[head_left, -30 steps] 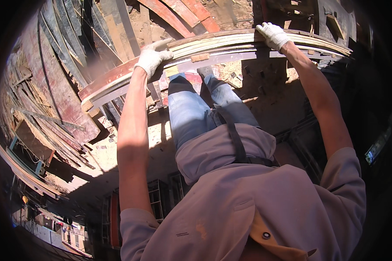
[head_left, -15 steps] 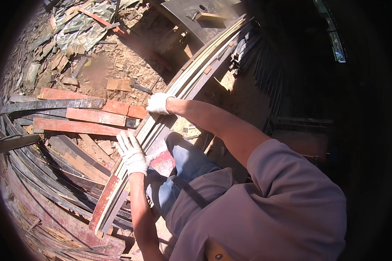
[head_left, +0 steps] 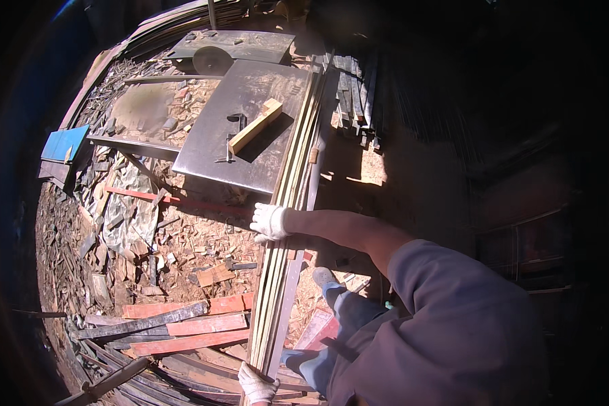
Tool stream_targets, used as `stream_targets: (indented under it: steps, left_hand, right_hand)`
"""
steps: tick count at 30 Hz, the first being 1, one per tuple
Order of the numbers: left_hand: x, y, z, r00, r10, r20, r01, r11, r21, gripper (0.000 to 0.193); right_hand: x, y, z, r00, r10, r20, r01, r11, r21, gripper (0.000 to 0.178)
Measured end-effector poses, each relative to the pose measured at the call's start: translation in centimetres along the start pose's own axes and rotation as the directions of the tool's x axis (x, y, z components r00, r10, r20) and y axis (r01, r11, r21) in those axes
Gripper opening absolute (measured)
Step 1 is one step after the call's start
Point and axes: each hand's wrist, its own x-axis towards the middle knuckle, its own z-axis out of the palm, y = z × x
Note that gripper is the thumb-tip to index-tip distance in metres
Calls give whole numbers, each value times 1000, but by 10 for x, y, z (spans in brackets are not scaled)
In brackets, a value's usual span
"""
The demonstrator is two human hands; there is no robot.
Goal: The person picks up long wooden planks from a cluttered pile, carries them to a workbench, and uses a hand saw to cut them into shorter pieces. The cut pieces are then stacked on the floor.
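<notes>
A long bundle of thin wooden strips (head_left: pixel 287 203) runs from the lower edge up along the right side of a metal table. My right hand (head_left: pixel 269 221), in a white glove, lies across the bundle with its fingers curled over the left edge. Nearer the bottom, my gloved left hand (head_left: pixel 257 386) grips the near part of the same strips; its lower side is cut off by shade and the picture's edge. A small wooden block (head_left: pixel 313 155) sits against the bundle's right side.
The grey metal table (head_left: pixel 206 145) carries a yellow wooden bar (head_left: pixel 256 126) and a dark clamp (head_left: pixel 229 145). Behind it stands a round saw blade (head_left: pixel 213 61). Red and dark planks (head_left: pixel 189 346) lie on the scrap-covered ground at left. More dark bars (head_left: pixel 358 91) lie at far right.
The view has swung forward, bringing the whole metal table and blade into sight. My left hand, spread flat on the strips before, is now lower in view and closed around them.
</notes>
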Motion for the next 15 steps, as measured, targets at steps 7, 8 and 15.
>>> stream_targets:
  steps: [7, 8, 15]
  left_hand:
    - [11, 24, -2, 891, -387, 237, 357, 920, 160, 137]
    - [20, 30, -10, 872, -401, 280, 355, 913, 202, 138]
    - [295, 283, -127, 979, -25, -201, -29, 966, -258, 127]
  right_hand:
    - [-63, 148, 14, 920, -91, -382, 122, 991, 59, 24]
    - [-69, 149, 16, 913, -43, -407, 89, 991, 97, 26]
    - [-76, 168, 17, 915, 87, -395, 33, 957, 287, 33]
